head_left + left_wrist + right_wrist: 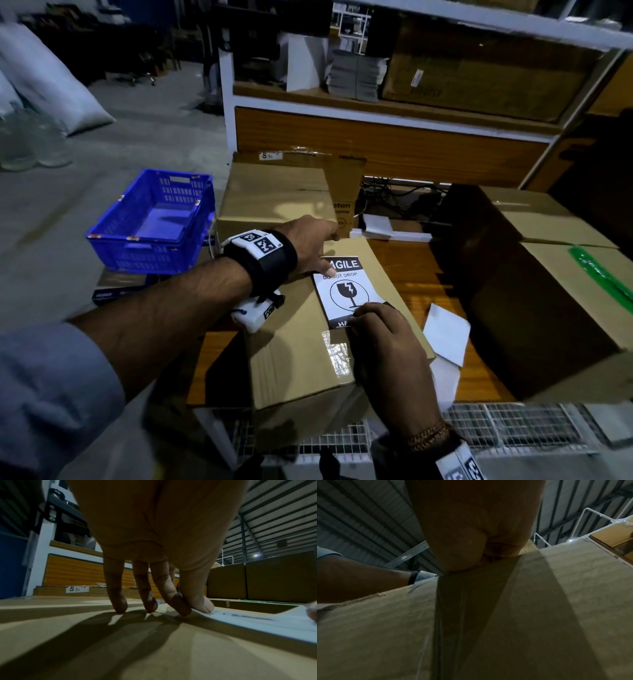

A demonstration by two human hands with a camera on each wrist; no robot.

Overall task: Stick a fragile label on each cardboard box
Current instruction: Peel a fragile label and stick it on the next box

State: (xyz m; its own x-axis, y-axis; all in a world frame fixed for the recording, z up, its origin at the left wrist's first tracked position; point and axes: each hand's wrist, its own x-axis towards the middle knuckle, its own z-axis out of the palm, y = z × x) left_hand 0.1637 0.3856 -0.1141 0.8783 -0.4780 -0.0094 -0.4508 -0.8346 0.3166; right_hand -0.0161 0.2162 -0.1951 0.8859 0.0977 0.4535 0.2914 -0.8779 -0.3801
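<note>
Our left hand [310,245] pinches the fragile label [346,291] on the cardboard box [294,359]; our right hand [387,353] grips its near edge. Uneven lowering could wrinkle it.

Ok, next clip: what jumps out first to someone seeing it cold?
The black-and-white fragile label on top of the near cardboard box, left hand pinching its far corner, right hand on its near edge. Next, the bright blue crate at left and a large box with green tape at right.
</note>
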